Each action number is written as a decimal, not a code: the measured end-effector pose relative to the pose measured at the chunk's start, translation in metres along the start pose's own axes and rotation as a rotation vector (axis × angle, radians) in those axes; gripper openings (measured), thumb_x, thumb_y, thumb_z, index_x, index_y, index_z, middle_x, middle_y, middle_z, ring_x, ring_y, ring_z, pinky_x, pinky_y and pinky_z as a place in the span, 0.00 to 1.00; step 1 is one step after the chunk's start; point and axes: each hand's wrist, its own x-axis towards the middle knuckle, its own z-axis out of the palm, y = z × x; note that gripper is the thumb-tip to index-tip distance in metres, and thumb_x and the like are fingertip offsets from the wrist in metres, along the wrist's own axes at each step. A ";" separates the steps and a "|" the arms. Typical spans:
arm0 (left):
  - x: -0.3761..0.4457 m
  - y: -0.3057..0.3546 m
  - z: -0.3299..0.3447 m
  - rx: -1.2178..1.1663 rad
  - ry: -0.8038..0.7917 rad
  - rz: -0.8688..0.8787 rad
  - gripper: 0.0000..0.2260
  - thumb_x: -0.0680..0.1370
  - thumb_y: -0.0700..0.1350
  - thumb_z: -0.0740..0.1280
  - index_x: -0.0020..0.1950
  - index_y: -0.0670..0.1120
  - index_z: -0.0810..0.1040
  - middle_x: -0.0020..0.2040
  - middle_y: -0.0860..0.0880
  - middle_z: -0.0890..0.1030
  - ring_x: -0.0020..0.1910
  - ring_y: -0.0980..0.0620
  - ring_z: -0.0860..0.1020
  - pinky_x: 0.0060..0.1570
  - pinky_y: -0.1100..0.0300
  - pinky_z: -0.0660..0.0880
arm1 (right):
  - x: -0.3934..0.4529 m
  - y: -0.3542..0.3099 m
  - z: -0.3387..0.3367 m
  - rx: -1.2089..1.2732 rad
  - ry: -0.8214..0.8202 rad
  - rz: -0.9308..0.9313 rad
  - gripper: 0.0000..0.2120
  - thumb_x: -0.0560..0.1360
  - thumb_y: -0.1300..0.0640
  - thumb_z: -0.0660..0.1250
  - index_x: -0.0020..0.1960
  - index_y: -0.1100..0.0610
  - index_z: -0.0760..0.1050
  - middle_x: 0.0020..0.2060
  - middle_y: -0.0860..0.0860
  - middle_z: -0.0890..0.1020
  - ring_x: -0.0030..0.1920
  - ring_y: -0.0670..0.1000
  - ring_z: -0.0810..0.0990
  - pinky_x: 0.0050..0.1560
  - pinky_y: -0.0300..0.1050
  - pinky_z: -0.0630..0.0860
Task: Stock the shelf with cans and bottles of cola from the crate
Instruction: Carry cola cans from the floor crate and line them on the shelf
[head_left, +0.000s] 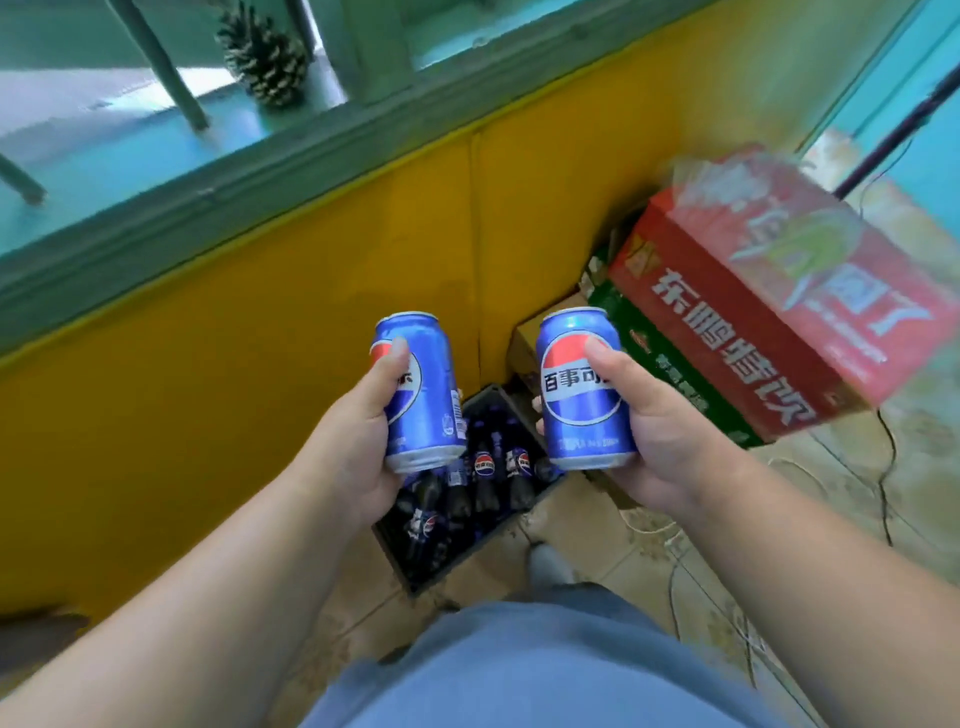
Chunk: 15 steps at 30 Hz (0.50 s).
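My left hand (358, 441) grips a blue cola can (423, 400) upright, thumb across its logo. My right hand (654, 431) grips a second blue cola can (582, 395), label facing me. Both cans are held at waist height above a dark crate (415, 564) on the floor. Inside the crate lie several cola bottles (485, 478) with dark contents and blue labels. The shelf, a teal glass-topped counter edge (234, 171), runs across the upper left above a yellow panel (208, 389).
Stacked red and green drink cartons (753, 332) stand at the right, wrapped in plastic. A brown cardboard box (524, 338) sits behind the crate. A pine cone (265, 57) rests on the counter. Cables (883, 493) trail over the tiled floor at right.
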 end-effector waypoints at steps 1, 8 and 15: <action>-0.002 0.002 -0.004 0.010 -0.011 -0.007 0.23 0.70 0.61 0.66 0.54 0.44 0.80 0.46 0.41 0.84 0.39 0.45 0.82 0.45 0.51 0.80 | -0.007 0.007 0.005 0.058 0.028 0.006 0.27 0.62 0.41 0.77 0.53 0.58 0.82 0.44 0.59 0.84 0.40 0.55 0.84 0.43 0.50 0.82; -0.022 0.006 -0.042 0.149 -0.072 -0.092 0.34 0.66 0.68 0.66 0.62 0.45 0.79 0.54 0.39 0.85 0.46 0.43 0.83 0.53 0.46 0.81 | -0.045 0.050 0.032 0.290 0.201 -0.072 0.23 0.69 0.45 0.68 0.56 0.61 0.79 0.41 0.58 0.84 0.37 0.55 0.83 0.42 0.51 0.82; -0.036 -0.009 -0.044 0.247 -0.099 -0.080 0.31 0.67 0.66 0.67 0.58 0.44 0.79 0.50 0.40 0.86 0.46 0.42 0.84 0.55 0.42 0.80 | -0.095 0.074 0.018 0.308 0.383 -0.156 0.25 0.68 0.42 0.69 0.57 0.59 0.79 0.41 0.54 0.85 0.38 0.53 0.84 0.41 0.51 0.83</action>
